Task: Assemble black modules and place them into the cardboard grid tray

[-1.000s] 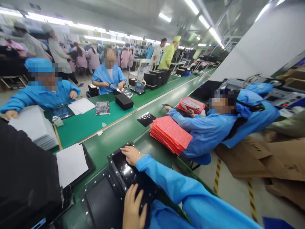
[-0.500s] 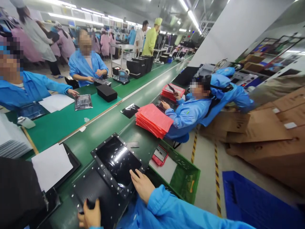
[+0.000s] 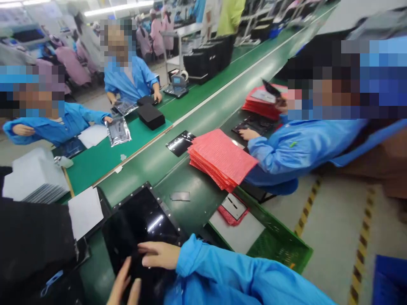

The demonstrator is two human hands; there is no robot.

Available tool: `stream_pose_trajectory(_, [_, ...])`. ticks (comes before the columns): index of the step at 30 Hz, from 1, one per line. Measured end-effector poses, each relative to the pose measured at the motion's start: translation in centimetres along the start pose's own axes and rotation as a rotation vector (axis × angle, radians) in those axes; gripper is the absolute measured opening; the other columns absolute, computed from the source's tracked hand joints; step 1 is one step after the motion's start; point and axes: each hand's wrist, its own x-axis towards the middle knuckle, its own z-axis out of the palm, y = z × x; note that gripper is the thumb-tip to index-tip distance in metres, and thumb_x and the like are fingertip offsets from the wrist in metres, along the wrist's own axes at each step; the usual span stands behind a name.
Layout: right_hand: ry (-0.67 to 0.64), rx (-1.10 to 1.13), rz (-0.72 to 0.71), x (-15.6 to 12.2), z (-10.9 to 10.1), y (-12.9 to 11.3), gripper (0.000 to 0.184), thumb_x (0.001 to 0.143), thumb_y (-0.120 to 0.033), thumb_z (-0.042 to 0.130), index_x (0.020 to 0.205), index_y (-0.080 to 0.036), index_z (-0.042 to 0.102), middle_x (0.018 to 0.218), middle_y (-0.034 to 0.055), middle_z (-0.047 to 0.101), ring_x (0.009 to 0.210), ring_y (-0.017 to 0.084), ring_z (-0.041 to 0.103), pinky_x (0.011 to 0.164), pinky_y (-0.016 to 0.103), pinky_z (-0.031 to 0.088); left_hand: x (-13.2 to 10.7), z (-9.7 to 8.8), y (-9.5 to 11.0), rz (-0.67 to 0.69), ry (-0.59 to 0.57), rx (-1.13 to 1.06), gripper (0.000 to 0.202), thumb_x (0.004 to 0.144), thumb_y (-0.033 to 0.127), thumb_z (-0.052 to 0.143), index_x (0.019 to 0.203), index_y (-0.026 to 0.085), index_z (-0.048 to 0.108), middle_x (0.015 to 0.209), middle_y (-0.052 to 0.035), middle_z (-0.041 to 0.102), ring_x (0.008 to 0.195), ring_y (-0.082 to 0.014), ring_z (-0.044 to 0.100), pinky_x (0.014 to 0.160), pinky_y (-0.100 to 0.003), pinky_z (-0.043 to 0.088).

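Fingers of your right hand (image 3: pixel 158 254) lie flat and close together on the black studded-frame panel (image 3: pixel 143 222) at lower centre; your left hand (image 3: pixel 122 283) spreads its fingers wide at the panel's near edge. That panel rests on the green conveyor belt (image 3: pixel 197 186).

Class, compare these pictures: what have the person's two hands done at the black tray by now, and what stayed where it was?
The right hand has moved left onto the glossy black tray, fingers flat on it. The left hand is at its lower edge; any hold is unclear. The pink stack and green crate stayed put.
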Motion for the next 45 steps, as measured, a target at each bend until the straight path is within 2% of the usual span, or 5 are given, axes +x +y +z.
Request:
stream_pose_trajectory(11, [0.172,0.233,0.216,1.7,-7.8,0.8,0.063,0.065,-0.073,0.058,0.093,-0.016,0.064,0.091,0.0084,0.069,0.092,0.027,0.061,0.087,0.041,0.047,-4.8,3.9,12.0,0.284,0.072,0.411,0.03,0.089,0.03,0.05,0.113,0.017,0.063,0.12,-0.0101,0.064,0.113,-0.0244,0.059,0.091,-0.041,0.055])
stream_pose_trajectory(23, [0.248,0.221,0.263,4.4,-9.4,-0.3,0.06,0.052,-0.067,0.07,0.085,-0.017,0.064,0.079,0.006,0.069,0.079,0.024,0.064,0.073,0.038,0.051,-6.1,4.5,11.6,0.188,0.017,0.387,0.031,0.086,0.028,0.051,0.113,0.017,0.064,0.122,-0.0113,0.063,0.115,-0.0247,0.057,0.094,-0.043,0.053])
stream_pose_trajectory(31, [0.88,0.185,-0.08,-0.2,-17.4,-2.6,0.033,0.062,-0.044,0.073,0.08,-0.018,0.065,0.076,0.003,0.07,0.065,0.014,0.064,0.065,0.029,0.052,-5.8,3.3,7.7,0.313,-0.041,0.385,0.035,0.087,0.03,0.051,0.118,0.018,0.061,0.124,-0.0113,0.062,0.116,-0.0247,0.057,0.094,-0.042,0.053])
stream_pose_trajectory(39, [-0.132,-0.175,-0.126,3.1,4.6,-7.0,0.021,0.085,-0.03,0.055,0.095,-0.019,0.069,0.097,0.0049,0.071,0.094,0.017,0.065,0.086,0.031,0.051,1.1,-15.2,-11.6,-0.795,0.455,0.279,0.051,0.076,0.039,0.051,0.117,0.01,0.06,0.12,-0.0133,0.063,0.117,-0.0312,0.056,0.103,-0.046,0.043])
stream_pose_trajectory(45, [-0.388,-0.623,0.355,8.5,20.5,1.7,0.056,0.078,-0.024,0.067,0.131,-0.013,0.051,0.133,0.0125,0.055,0.123,0.026,0.052,0.102,0.034,0.043,-4.6,-10.5,-17.6,-0.884,0.481,0.26,0.091,0.071,0.06,0.048,0.135,-0.004,0.041,0.139,-0.0322,0.038,0.132,-0.0457,0.034,0.108,-0.058,0.03])
